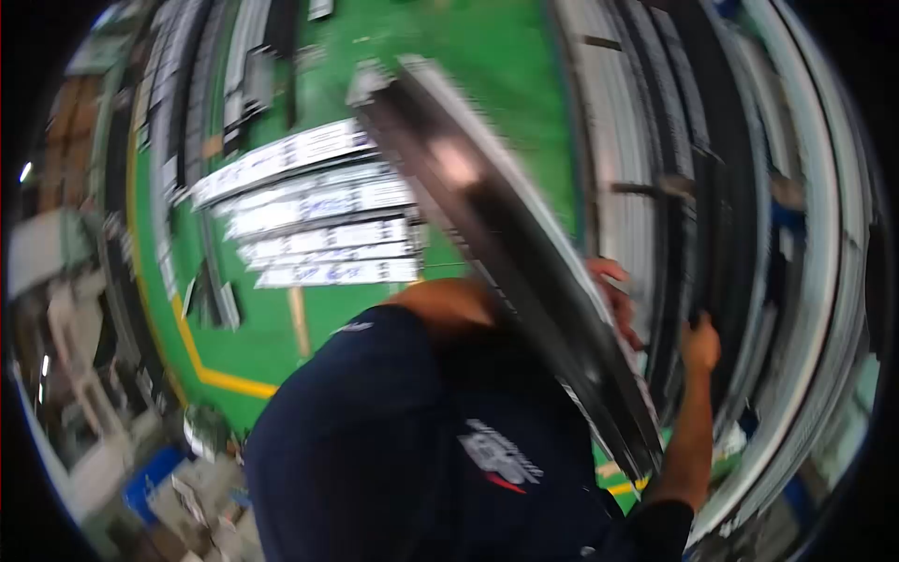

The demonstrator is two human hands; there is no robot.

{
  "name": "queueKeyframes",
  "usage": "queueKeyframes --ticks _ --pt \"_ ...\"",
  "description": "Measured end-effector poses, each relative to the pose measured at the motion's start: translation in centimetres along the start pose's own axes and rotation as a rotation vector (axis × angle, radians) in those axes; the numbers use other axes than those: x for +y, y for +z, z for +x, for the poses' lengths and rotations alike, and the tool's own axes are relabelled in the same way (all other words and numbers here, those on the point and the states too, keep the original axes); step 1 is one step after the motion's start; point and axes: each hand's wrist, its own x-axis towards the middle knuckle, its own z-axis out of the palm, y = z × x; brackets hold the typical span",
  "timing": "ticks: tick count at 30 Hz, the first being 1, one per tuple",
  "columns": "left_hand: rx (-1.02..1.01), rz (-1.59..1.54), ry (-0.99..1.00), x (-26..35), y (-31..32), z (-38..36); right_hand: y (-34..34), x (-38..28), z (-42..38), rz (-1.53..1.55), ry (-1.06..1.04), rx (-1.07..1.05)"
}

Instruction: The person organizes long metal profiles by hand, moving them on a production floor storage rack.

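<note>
A long dark metal profile (pixel 506 253) with a light edge slants across the front of my body, blurred by motion. My left forearm passes behind it, and my left hand (pixel 613 300) shows at its right edge, fingers curled round that side. Further right, my right hand (pixel 700 347) is closed at the lower end of a dark profile (pixel 710 234) lying among the stacked lengths. Its fingertips are partly hidden.
Long profiles (pixel 618 140) lie stacked on the right, with curved-looking pale lengths (pixel 824 234) beyond. Several white-labelled bars (pixel 328 201) lie on the green floor (pixel 468 28). More profiles (pixel 178 103) stand at left, near a yellow floor line (pixel 234 381). Cluttered equipment (pixel 187 496) is at lower left.
</note>
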Motion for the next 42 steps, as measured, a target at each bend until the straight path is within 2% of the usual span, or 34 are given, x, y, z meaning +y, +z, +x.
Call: queueKeyframes --ticks 1,2,4,6,11,14,18,19,21,25,29,33,34,36,42 --pt "0.030 -0.039 -0.035 0.6 -0.2 -0.7 -0.4 -1.6 -0.6 0.004 0.019 -0.040" --pt "0.062 -0.048 -0.054 1.6 -0.2 -1.8 0.8 -3.3 -0.3 0.015 -0.046 0.036" --pt "0.120 -0.066 -0.099 2.9 0.3 -4.0 0.6 -6.7 -1.0 -0.017 -0.077 0.013" --pt "0.251 -0.014 -0.177 5.0 3.3 -4.8 3.2 -8.0 -0.2 0.011 -0.242 0.090" --pt "0.249 -0.054 -0.208 5.1 1.4 -5.8 3.1 -9.9 -1.7 0.014 -0.329 0.176" --pt "0.222 -0.073 -0.257 5.1 0.6 -6.7 2.0 -11.5 -4.0 0.081 -0.451 0.242" --pt "0.256 -0.127 -0.264 6.2 3.6 -6.8 -4.2 -14.9 -6.7 0.136 -0.557 0.291" --pt "0.351 -0.152 -0.284 6.0 3.4 -6.9 -5.7 -15.4 -7.1 0.167 -0.601 0.315" --pt "0.279 -0.121 -0.270 5.4 3.1 -5.2 -10.7 -16.2 -8.2 0.107 -0.597 0.286" --pt "0.130 -0.066 -0.208 5.3 3.3 -4.1 -17.5 -19.0 -10.6 0.179 -0.749 0.237" --pt "0.152 -0.144 -0.151 5.0 2.6 -3.9 -21.8 -21.1 -12.9 0.180 -0.938 0.170" --pt "0.104 -0.092 -0.006 3.3 2.7 -4.4 -23.7 -21.6 -15.7 0.151 -0.985 0.091" --pt "0.098 -0.028 0.085 3.4 3.1 -5.1 -24.4 -22.2 -15.4 0.164 -1.065 0.052" --pt "0.062 0.023 0.185 2.3 2.9 -4.9 -25.0 -21.4 -16.0 0.084 -1.097 0.028" --pt "-0.052 0.142 0.404 -0.3 2.4 -3.7 -23.7 -19.7 -15.7 -0.021 -1.177 0.061"
